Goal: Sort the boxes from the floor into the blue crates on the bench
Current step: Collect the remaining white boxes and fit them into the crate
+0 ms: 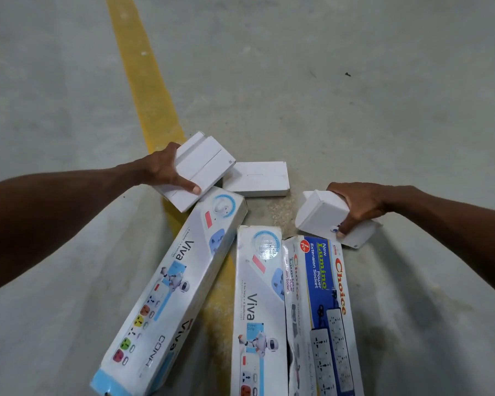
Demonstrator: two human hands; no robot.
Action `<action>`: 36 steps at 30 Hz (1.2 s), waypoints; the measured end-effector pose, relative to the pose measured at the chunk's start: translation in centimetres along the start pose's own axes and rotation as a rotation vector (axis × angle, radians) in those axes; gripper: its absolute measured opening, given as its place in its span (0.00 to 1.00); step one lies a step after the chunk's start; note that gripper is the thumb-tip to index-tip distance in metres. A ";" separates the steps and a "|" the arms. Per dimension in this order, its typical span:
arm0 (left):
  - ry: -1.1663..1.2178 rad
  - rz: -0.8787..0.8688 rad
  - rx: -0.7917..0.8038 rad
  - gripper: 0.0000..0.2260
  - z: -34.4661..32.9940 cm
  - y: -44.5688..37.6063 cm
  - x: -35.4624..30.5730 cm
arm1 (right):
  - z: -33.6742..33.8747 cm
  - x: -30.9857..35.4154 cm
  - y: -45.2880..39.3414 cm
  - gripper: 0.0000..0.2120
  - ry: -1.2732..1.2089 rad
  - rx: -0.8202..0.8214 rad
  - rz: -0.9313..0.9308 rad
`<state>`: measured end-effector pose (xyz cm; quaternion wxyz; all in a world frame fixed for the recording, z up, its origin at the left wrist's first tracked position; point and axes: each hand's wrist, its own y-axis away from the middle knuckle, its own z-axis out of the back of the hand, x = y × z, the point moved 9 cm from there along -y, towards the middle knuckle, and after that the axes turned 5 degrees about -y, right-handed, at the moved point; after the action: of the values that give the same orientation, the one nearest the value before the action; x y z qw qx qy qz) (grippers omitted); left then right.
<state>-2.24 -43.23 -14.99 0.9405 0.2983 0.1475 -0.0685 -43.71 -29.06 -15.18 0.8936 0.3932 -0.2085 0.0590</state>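
Both arms stretched forward and down, bare to the wrists; left hand (166, 170) curled in a grip, thumb extended on top; right hand (357, 207) curled likewise, thumb pressing down.

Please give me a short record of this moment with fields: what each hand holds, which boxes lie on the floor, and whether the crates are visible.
left hand: grips flat white boxes, apparently two stacked
right hand: grips small white boxes
loose white box: flat on the floor, untouched
tilted Viva box: long, lies across the yellow line
second Viva box: long, beside the Choice Lumino box, sides touching
blue crates and bench: not in view
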 end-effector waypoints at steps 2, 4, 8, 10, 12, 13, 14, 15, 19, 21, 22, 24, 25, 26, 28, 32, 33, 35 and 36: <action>0.004 -0.005 -0.013 0.61 0.1 0.3 0.0 | 0.9 0.7 0.4 0.40 -0.075 -0.062 0.022; 0.025 0.005 -0.019 0.59 0.2 0.5 0.3 | 2.4 2.5 1.0 0.33 -0.215 -0.131 0.067; 0.219 0.037 -0.051 0.54 0.7 1.2 0.6 | 4.6 7.0 2.0 0.20 -0.780 -0.196 0.174; 0.376 -0.006 -0.067 0.47 1.1 1.8 -0.1 | 4.6 9.6 2.0 0.17 -1.131 -0.192 0.206; 0.521 -0.091 -0.059 0.38 1.5 2.7 -1.6 | 4.5 13.5 2.1 0.14 -1.462 -0.152 0.304; 0.575 -0.131 -0.050 0.35 1.6 3.3 -2.4 | 4.5 15.5 2.2 0.14 -1.562 -0.130 0.353; 0.622 -0.157 -0.042 0.33 1.5 3.6 -3.0 | 4.5 17.5 2.3 0.14 -1.613 -0.117 0.386; 0.652 -0.164 -0.029 0.33 1.2 4.1 -3.5 | 4.4 19.2 2.3 0.15 -1.635 -0.110 0.392; 0.769 -0.090 0.017 0.43 -1.4 5.4 -3.3 | 3.2 23.4 1.3 0.28 -1.592 -0.107 0.279; 0.813 -0.059 0.032 0.41 -3.1 6.4 -2.5 | 1.9 23.7 1.0 0.28 -1.570 -0.129 0.187; 0.825 -0.041 0.038 0.40 -4.1 6.8 -1.8 | 1.2 23.6 0.9 0.24 -1.541 -0.149 0.144; 0.845 0.012 0.078 0.40 -6.2 7.9 -0.7 | -0.6 23.0 0.9 0.17 -1.488 -0.174 0.068; 0.864 0.032 0.108 0.41 -7.2 8.4 -0.3 | -1.6 22.9 0.8 0.17 -1.492 -0.165 0.049; 0.894 0.037 0.140 0.43 -8.2 8.7 0.0 | -2.4 23.0 0.8 0.18 -1.500 -0.145 0.045; 0.972 0.037 0.209 0.42 -9.1 10.0 -0.4 | -3.2 23.5 0.9 0.16 -1.502 -0.113 0.069; 1.157 0.026 0.362 0.27 -9.3 12.8 -2.7 | -3.5 24.4 0.8 0.15 -1.453 -0.107 0.066; 1.204 0.034 0.390 0.24 -9.5 13.4 -3.1 | -3.7 24.7 0.7 0.15 -1.424 -0.100 0.056; 1.278 0.064 0.382 0.25 -9.5 14.0 -3.3 | -4.1 24.8 0.4 0.19 -1.344 -0.101 0.020; 1.305 0.082 0.353 0.27 -9.5 14.0 -3.1 | -4.3 24.8 0.3 0.22 -1.308 -0.116 0.015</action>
<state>-4.40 -26.20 -13.76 0.5979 0.4331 0.6602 0.1382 -19.93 -27.22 -7.16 0.6019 0.2976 -0.7144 -0.1972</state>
